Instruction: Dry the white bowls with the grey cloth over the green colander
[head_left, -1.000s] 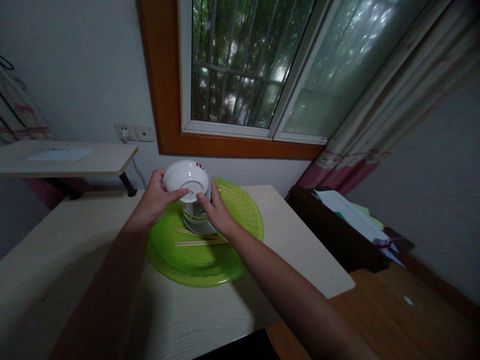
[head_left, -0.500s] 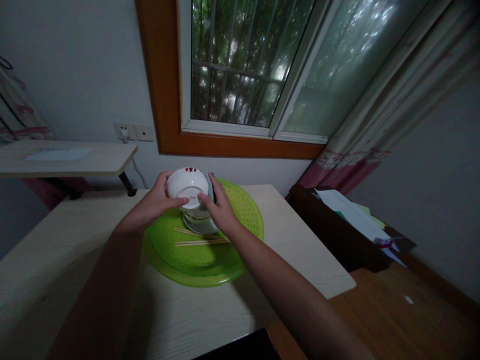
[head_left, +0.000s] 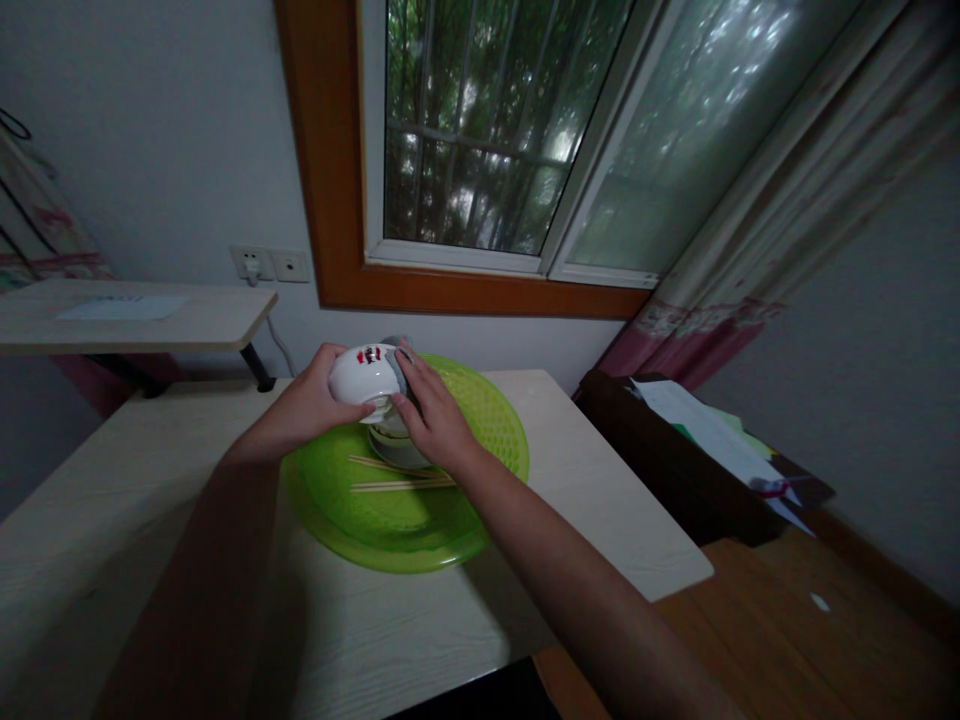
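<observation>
A white bowl (head_left: pixel 365 375) with red marks is held tilted above a round green plastic basin (head_left: pixel 480 420) on a pale wooden table (head_left: pixel 135 540). My left hand (head_left: pixel 311 400) grips the bowl from the left. My right hand (head_left: pixel 427 415) presses a grey cloth (head_left: pixel 399 350) against the bowl's right side. Under the bowl, inside the basin, stands another pale bowl (head_left: pixel 394 445), partly hidden. A pair of wooden chopsticks (head_left: pixel 382 478) lies in the basin just in front of it.
A window with an orange-brown frame (head_left: pixel 465 295) is behind the table. A second pale tabletop (head_left: pixel 135 315) stands to the left, wall sockets (head_left: pixel 270 264) beside it. To the right are a curtain (head_left: pixel 750 260) and a dark box of papers (head_left: pixel 697 440) on the wooden floor.
The bowl has tipped from showing its underside toward me to lying more on its side and a little lower. The right hand slid up with the cloth over the bowl's right side.
</observation>
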